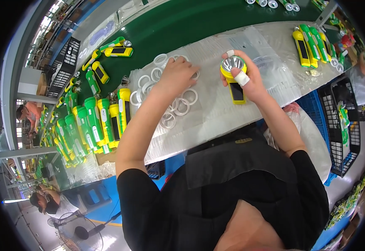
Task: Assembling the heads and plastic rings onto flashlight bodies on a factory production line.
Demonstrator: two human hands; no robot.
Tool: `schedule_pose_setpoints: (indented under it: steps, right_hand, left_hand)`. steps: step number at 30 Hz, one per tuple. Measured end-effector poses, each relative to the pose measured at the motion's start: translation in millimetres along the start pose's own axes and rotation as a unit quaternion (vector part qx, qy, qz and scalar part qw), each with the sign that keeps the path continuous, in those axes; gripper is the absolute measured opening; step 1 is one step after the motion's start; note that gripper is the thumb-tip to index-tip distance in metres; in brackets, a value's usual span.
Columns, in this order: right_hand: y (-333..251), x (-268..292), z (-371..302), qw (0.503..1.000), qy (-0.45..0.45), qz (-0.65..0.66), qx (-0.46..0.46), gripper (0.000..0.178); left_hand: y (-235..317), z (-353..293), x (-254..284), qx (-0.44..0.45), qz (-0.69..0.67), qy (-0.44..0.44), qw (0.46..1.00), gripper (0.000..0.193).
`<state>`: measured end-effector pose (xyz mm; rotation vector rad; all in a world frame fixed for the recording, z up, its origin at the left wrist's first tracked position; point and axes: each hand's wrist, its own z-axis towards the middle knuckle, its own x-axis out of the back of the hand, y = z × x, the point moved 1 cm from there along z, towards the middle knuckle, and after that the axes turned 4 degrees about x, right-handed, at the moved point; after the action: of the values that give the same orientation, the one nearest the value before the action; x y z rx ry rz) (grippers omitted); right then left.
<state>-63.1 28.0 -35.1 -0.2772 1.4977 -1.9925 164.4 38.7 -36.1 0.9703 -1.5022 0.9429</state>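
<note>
My right hand is closed round a yellow and green flashlight, its round silver reflector facing up and a dark panel on its body. White wraps cover the thumb and one finger of that hand. My left hand reaches over a loose spread of white plastic rings. Its fingers are apart and bent down among the rings. A ring shows beside the fingertips, partly hidden by them; no firm grip on it is visible.
Several green and yellow flashlights stand packed at the left, with others lying behind them on the green belt. More flashlights lie at the far right. Black crates stand beyond the right table edge. A fan and other people are at lower left.
</note>
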Motion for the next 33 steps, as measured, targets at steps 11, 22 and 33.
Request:
schedule_pose_setpoints:
  steps: [11, 22, 33]
  right_hand:
    - [19.5, -2.6, 12.6, 0.998, -0.011, 0.050, 0.028, 0.036]
    - [15.8, 2.8, 12.4, 0.996, -0.026, 0.013, 0.088, 0.042]
    - [-103.9, 44.2, 25.5, 0.809, -0.251, -0.516, 0.128, 0.048]
  left_hand:
    - [42.3, -11.8, 42.3, -0.089, -0.683, 0.283, 0.667, 0.027]
    - [51.2, -19.6, 59.4, -0.079, -0.321, 0.367, 0.870, 0.033]
    - [88.9, 0.6, 59.7, -0.120, -0.289, 0.350, 0.883, 0.048]
